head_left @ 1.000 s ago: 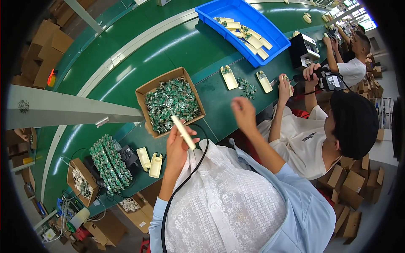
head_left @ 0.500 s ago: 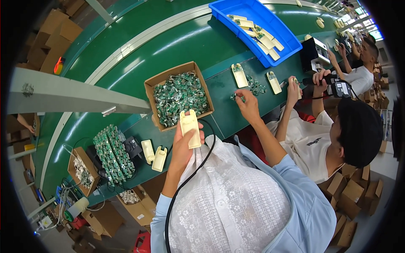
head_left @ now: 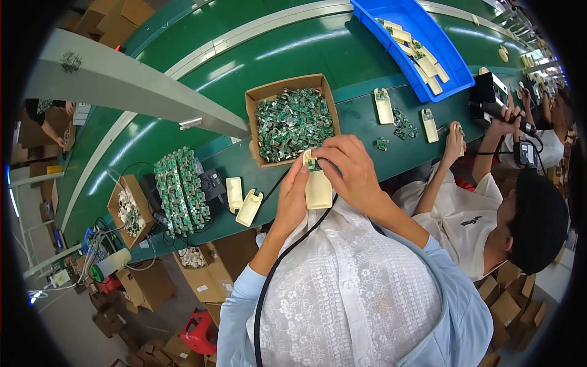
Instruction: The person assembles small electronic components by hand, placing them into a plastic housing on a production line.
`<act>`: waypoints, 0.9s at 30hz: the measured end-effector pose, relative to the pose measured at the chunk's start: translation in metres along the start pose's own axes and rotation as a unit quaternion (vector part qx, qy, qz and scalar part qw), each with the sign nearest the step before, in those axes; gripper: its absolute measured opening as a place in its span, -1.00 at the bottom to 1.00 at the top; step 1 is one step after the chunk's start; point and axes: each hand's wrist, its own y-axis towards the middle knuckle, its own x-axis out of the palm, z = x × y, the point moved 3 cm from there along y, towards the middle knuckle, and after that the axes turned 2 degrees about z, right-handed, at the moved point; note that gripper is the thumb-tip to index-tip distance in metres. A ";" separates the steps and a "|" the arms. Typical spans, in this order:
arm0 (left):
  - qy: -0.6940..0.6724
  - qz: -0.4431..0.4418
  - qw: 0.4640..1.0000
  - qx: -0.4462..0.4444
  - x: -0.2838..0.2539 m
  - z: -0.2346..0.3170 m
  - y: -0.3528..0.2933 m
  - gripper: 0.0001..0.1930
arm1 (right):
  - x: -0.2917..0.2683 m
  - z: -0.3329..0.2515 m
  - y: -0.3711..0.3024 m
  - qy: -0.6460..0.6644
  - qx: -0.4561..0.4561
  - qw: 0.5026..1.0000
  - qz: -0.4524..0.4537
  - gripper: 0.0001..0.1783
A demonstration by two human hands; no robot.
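My left hand (head_left: pixel 291 199) grips a cream plastic shell (head_left: pixel 318 192) upright in front of my chest, fingers along its left side. A small green circuit board (head_left: pixel 313 164) sits at the shell's upper end. Closed over that end, my right hand (head_left: pixel 356 174) pinches the board, its fingertips partly covering it. Just beyond my hands stands a cardboard box (head_left: pixel 257 154) heaped with green circuit boards (head_left: pixel 293 122). Two more cream shells, one flat (head_left: pixel 234 194) and one tilted against it (head_left: pixel 249 208), lie to the left.
Stacked rows of circuit boards (head_left: pixel 181 192) stand at the left beside a box of small white parts (head_left: pixel 130 208). Right of the box lie loose boards (head_left: pixel 403 124) and a filled shell (head_left: pixel 383 107). A blue tray (head_left: pixel 449 58) holds shells. A co-worker (head_left: pixel 471 226) sits close at my right.
My right hand has come from the loose boards at the right to the shell's upper end, bringing a circuit board there. My left hand still holds the shell. The view has shifted.
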 end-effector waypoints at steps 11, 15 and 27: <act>-0.055 -0.036 0.998 -0.001 0.000 0.008 -0.005 -0.53 | 0.006 -0.011 0.005 -0.078 -0.024 0.997 -0.007 -0.77; -0.063 -0.033 0.997 -0.009 -0.003 0.004 -0.004 -0.53 | 0.009 -0.010 0.004 -0.090 -0.034 0.995 -0.007 -0.77; 0.077 0.013 0.996 0.050 -0.006 0.003 -0.006 -0.59 | 0.015 -0.013 0.001 -0.097 -0.057 0.993 -0.032 -0.77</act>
